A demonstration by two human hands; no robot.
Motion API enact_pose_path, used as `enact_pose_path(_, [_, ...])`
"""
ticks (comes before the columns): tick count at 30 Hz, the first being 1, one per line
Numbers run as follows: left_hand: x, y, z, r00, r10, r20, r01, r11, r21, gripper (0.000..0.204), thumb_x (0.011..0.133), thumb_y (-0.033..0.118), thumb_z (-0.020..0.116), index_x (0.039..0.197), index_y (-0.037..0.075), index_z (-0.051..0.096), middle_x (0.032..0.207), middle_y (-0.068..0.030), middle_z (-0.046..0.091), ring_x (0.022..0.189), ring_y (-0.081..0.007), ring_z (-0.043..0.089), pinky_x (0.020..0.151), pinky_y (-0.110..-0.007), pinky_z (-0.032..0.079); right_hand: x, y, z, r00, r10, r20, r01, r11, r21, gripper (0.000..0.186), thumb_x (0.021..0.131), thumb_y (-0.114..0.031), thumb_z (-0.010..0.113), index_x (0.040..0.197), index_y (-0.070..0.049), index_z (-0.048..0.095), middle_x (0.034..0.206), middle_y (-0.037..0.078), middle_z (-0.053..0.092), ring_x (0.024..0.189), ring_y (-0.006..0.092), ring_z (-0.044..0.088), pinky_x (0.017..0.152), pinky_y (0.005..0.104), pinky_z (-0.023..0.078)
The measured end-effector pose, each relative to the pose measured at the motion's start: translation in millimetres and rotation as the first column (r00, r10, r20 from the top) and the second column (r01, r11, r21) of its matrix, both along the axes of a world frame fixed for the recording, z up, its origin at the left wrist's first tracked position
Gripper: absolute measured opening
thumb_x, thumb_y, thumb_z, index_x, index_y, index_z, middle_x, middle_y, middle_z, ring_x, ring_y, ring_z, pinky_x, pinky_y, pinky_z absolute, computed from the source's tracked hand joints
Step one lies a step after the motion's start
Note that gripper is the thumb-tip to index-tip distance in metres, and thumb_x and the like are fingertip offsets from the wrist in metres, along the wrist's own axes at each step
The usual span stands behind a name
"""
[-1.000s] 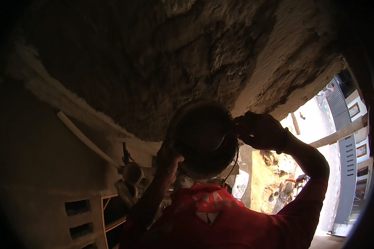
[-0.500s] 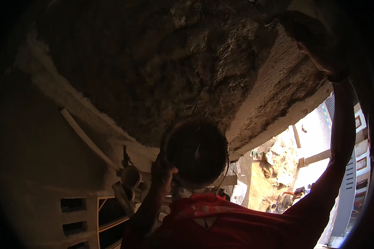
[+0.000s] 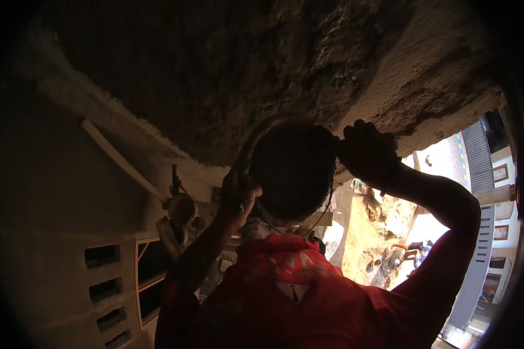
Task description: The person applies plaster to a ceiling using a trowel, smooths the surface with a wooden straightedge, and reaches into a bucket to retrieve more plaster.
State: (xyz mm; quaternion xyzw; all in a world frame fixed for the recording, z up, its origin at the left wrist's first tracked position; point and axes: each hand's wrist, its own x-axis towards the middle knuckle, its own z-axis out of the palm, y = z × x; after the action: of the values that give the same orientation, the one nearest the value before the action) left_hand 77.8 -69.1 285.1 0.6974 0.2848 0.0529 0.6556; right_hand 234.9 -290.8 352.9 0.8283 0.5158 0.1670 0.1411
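A red shirt [image 3: 308, 302] fills the lower middle of the view, and both arms rise from it toward a dark round pan [image 3: 294, 168] that is carried above, in the centre of the view. The left hand [image 3: 239, 195] is at the pan's lower left rim, and its fingers are curled around the edge and grasp it. The right hand [image 3: 364, 152] is at the pan's right rim; its fingers are clenched over the edge there, with a thin band at the wrist. The inside of the pan is in deep shadow, so I cannot tell what it carries.

Just behind the pan there is a rough, lumpy ceiling [image 3: 262, 64] of grey-brown material, which covers the whole upper part. At the left, a pale pipe [image 3: 119, 160] runs slanted along a plastered wall [image 3: 46, 232] with small dark openings. At the right, farther away, bright daylight shows sandy ground [image 3: 370, 235] and a building with a corrugated roof [image 3: 480, 157].
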Motion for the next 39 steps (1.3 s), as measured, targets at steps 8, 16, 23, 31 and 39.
enact_pose_path(8, [8, 6, -2, 0.984, -0.042, 0.171, 0.052, 0.997, -0.057, 0.055, 0.060, -0.001, 0.058, 0.115, -0.001, 0.052, 0.079, 0.0001, 0.048, 0.065, -0.0100, 0.044, 0.056, -0.025, 0.038, 11, 1, -77, 0.862, -0.023, -0.507, -0.053, 0.989, -0.136, 0.020, 0.082, -0.024, 0.056, 0.091, -0.007, 0.061, 0.085, 0.012, 0.062, 0.079, 0.0300, 0.062, 0.066, 0.0428, 0.052])
enact_pose_path(16, [3, 18, 20, 0.997, 0.022, 0.081, -0.015, 0.997, -0.081, 0.079, 0.056, -0.002, 0.051, 0.134, 0.004, 0.042, 0.087, -0.0010, 0.049, 0.070, -0.0099, 0.042, 0.060, -0.022, 0.038, -1, 17, -76, 0.822, 0.096, -0.562, -0.105, 0.994, 0.017, 0.023, 0.086, -0.028, 0.052, 0.101, -0.015, 0.063, 0.091, 0.009, 0.065, 0.081, 0.0284, 0.065, 0.071, 0.0424, 0.053])
enact_pose_path(23, [-10, 34, 38, 0.979, 0.107, 0.174, -0.073, 0.979, -0.192, 0.087, 0.058, -0.004, 0.053, 0.141, 0.008, 0.034, 0.091, -0.0020, 0.048, 0.073, -0.0088, 0.043, 0.064, -0.022, 0.040, 7, 33, 12, 0.857, 0.202, -0.474, -0.149, 0.978, 0.149, 0.023, 0.088, -0.025, 0.056, 0.109, -0.016, 0.062, 0.086, 0.009, 0.063, 0.079, 0.0254, 0.063, 0.065, 0.0377, 0.052])
enact_pose_path(31, [-33, 50, 53, 0.949, 0.202, 0.243, -0.135, 0.955, -0.266, 0.093, 0.052, 0.003, 0.055, 0.142, 0.003, 0.031, 0.130, -0.0093, 0.046, 0.116, -0.0209, 0.045, 0.093, -0.029, 0.039, 20, 44, 136, 0.807, 0.565, -0.173, -0.489, 0.803, 0.341, 0.019, 0.089, -0.025, 0.054, 0.101, -0.013, 0.063, 0.087, 0.011, 0.061, 0.073, 0.0252, 0.063, 0.060, 0.0368, 0.052])
enact_pose_path(39, [-36, 47, 41, 0.932, 0.212, 0.293, -0.134, 0.955, -0.264, 0.089, 0.054, 0.000, 0.057, 0.140, 0.006, 0.035, 0.101, -0.0024, 0.052, 0.082, -0.0104, 0.049, 0.078, -0.024, 0.044, 97, 29, 229, 0.887, 0.232, -0.400, -0.036, 0.897, 0.440, 0.026, 0.088, -0.019, 0.059, 0.112, -0.009, 0.059, 0.091, 0.006, 0.065, 0.066, 0.0139, 0.062, 0.056, 0.0268, 0.052])
